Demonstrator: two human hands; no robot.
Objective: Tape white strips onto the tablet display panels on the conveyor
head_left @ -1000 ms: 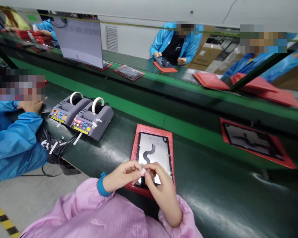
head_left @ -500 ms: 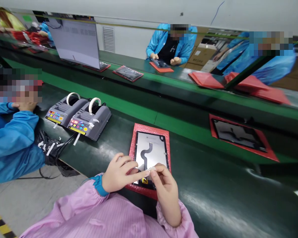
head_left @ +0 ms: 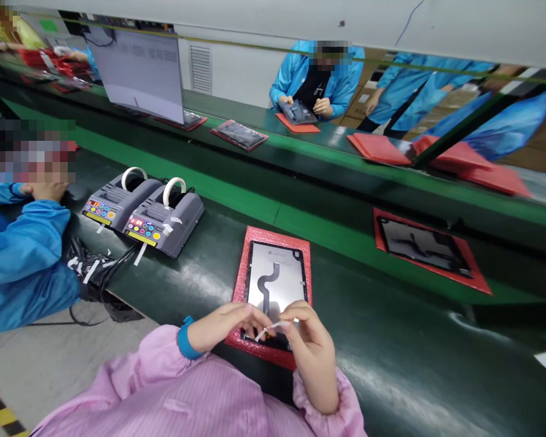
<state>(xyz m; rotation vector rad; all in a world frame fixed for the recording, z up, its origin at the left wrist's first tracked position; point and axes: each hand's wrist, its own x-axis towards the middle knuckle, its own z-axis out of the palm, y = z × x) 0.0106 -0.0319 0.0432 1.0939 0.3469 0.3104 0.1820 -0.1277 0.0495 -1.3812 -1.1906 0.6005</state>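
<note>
A display panel (head_left: 282, 282) lies back up on a red bubble-wrap sheet (head_left: 277, 233) in front of me. A dark curved flex cable (head_left: 262, 284) runs down its silver back. Over the panel's near edge, my right hand (head_left: 310, 343) pinches a short strip of white tape (head_left: 273, 326) between thumb and fingers. The strip hangs towards the left. Beside its free end is my left hand (head_left: 234, 325), fingers loosely bent and apart, above the panel's lower left part. Whether those fingertips touch the tape or panel is hard to make out.
Two grey tape dispensers (head_left: 164, 227) stand left on the green bench (head_left: 368, 315). Another panel on red wrap (head_left: 430, 246) lies at right. Left of me sits a co-worker in a blue sleeve (head_left: 22, 255). Across the line, a person (head_left: 313, 85) handles a device.
My left hand has turned over and drawn down from the right fingertips. The tape strip now shows stretched out from my right hand. Across the line, a co-worker has raised a device.
</note>
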